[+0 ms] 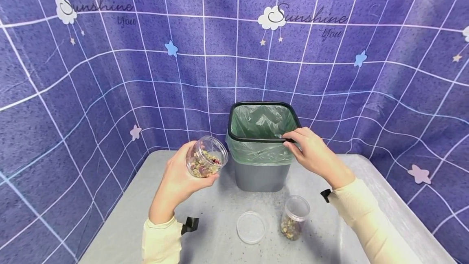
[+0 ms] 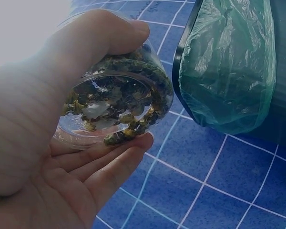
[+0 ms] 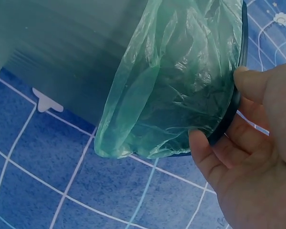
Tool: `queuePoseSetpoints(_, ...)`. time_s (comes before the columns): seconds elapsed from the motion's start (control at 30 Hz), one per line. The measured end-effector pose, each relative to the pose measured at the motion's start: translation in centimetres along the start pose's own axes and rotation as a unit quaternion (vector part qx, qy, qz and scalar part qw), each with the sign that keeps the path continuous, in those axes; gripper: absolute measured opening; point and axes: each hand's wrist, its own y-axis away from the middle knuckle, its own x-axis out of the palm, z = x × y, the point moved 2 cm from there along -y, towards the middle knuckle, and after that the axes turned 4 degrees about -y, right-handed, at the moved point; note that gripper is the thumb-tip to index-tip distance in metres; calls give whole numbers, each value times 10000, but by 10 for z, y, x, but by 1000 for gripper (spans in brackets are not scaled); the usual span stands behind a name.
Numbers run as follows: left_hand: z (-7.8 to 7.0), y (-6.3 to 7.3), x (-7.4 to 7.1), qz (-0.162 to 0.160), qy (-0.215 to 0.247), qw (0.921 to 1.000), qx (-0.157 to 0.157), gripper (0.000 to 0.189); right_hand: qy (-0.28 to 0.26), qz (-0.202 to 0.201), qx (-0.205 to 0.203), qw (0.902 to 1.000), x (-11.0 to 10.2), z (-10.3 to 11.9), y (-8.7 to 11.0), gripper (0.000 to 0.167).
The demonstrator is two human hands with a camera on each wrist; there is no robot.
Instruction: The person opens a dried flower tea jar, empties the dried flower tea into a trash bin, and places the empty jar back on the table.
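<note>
My left hand [image 1: 178, 182] holds a clear plastic jar [image 1: 205, 161], fingers and thumb wrapped about its sides. The jar is open and tilts toward the bin; dried flowers [image 2: 128, 119], yellowish with some dark red pieces, lie inside it. A grey trash bin [image 1: 261, 177] stands just to the right of the jar, lined with a green plastic bag [image 1: 258, 152] folded over the outside. My right hand [image 1: 316, 154] grips the bin's black rim [image 3: 227, 117] at its near right corner, with the thumb on one side and fingers on the other.
On the grey table [image 1: 216, 223], in front of the bin, a clear round lid [image 1: 250, 227] lies flat. Beside it stands a second clear jar [image 1: 293, 219] with dried flowers in its lower part. Small crumbs are scattered nearby. A purple gridded cloth [image 1: 220, 72] hangs behind and around the table.
</note>
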Motion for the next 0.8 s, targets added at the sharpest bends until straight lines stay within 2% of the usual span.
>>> queuePoseSetpoints(0.47,-1,1,-2,-18,11,10000,-24,94,56,-122,-121,9998,3,-1,-2,7)
queuePoseSetpoints(0.8,-2,1,-2,-225,0,9997,42,93,11,-219,-71,9997,6,-1,-2,5)
